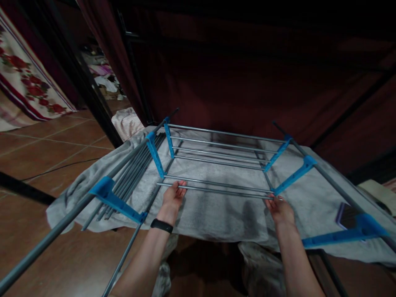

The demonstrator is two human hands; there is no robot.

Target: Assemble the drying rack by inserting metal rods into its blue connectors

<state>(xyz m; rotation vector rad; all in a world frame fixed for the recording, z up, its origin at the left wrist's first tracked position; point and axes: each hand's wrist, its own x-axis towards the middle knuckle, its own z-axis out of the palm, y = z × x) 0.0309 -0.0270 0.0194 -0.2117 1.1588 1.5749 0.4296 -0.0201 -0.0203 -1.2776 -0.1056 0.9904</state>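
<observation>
Dark red curtain (216, 86) behind, tiled floor (77, 138) off to the left. Grey blanket (204, 218) over a raised surface; a rack of grey poles and blue brackets stands on it.

Thin rod (229, 192) lies crosswise between both hands, on the wearer's side of the nearest crossbar (216, 184). Left hand (175, 194): thumb and fingers pinching the rod a little in from its end, which sticks out free. Right hand (280, 208): fingers closed on the far end, close under the right middle bracket (292, 177). Whether that end touches the bracket, cannot tell.

Risks, my judgement:
- Free left end could catch the rack's side if the rod were swung or pushed unevenly.
- Right fingertips could get nipped between rod and bracket; they sit very close.
- Soft footing: a hard shove could rock the rack or twist a bracket, unseating crossbars.
- Spare rods (136, 169), loose at left near the edge, could slide to the floor if the blanket were dragged.
- Phone (348, 216), beside the right front bracket (343, 235), could be knocked if the rack shifted.
</observation>
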